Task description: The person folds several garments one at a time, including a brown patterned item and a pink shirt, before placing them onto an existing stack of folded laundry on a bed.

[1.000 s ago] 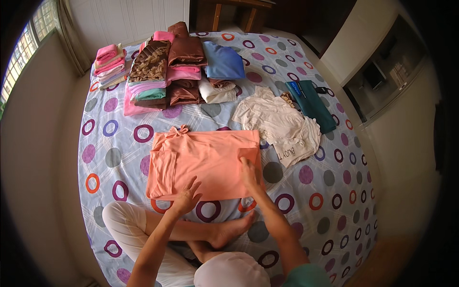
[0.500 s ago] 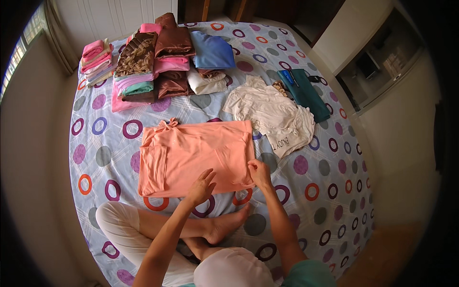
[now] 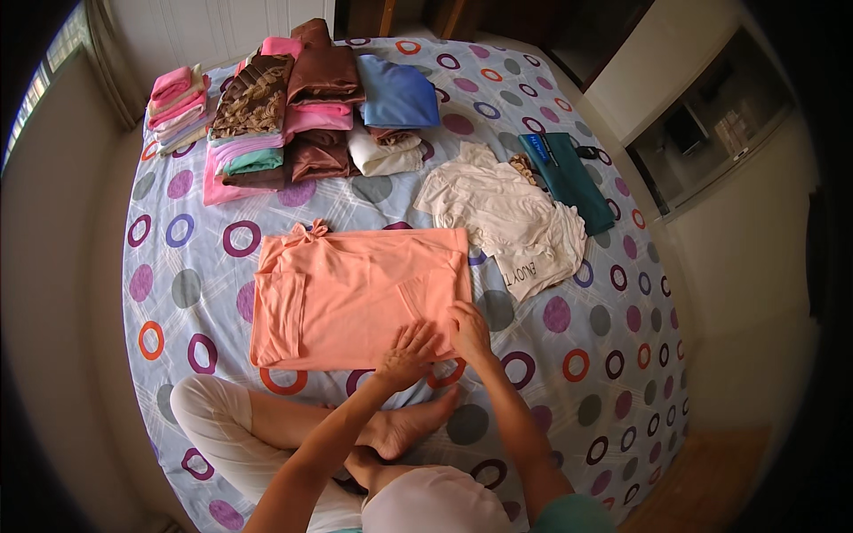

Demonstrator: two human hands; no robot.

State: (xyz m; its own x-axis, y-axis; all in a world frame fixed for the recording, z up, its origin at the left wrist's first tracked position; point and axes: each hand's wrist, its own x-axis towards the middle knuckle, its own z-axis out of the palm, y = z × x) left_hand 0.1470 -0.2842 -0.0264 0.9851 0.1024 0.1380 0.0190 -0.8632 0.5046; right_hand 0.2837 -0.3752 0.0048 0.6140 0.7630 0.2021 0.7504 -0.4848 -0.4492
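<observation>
At far left, a stack of folded cloths (image 3: 176, 108) stands toward the head of the view, with a larger pile of folded fabrics (image 3: 289, 115) just beside it. Nearer the person, the peach garment (image 3: 355, 298) lies flat on the bed (image 3: 551, 382), its left side carrying a pocket-like panel (image 3: 281, 306) and, at the upper edge, a tied bow (image 3: 309, 233). The cloth appears thin and matte; it is probably light, limp and hardly slippery, unlikely to break but quick to wrinkle, so a broad, flat touch suits its middle. Its plain side edges and lower corners likely offer the best hold; the bow, being loose, would probably pull the fabric askew. Toward the lower right, the left hand (image 3: 409, 354) rests palm down at the lower edge, fingers extended and slightly parted. Beside it, at the right edge, the right hand (image 3: 468, 330) has bent fingers; whether they pinch cloth cannot be told. Farther right lie a crumpled off-white shirt (image 3: 498, 209) and a teal pouch (image 3: 577, 186).
</observation>
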